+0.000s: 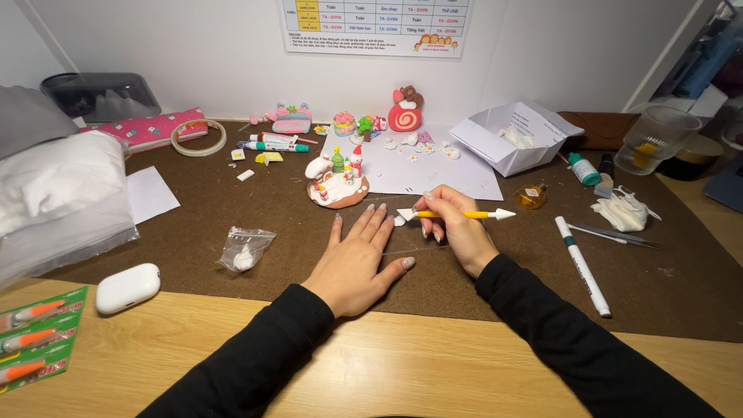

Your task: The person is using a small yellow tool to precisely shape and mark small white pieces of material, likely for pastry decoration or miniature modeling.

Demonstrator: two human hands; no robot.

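Left hand [360, 259] flat on mat [232, 224], right hand [457, 228] pinching yellow tool [457, 214].

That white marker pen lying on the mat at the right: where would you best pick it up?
Grip the white marker pen mid-barrel, coming from above, fingers pinching across it. It lies flat and long on the brown mat, with open space on both sides.

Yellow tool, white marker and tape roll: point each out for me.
Yellow tool [457, 214]: head view, middle of handle.
White marker [582, 265]: head view, mid barrel.
Tape roll [199, 147]: head view, front of the ring.
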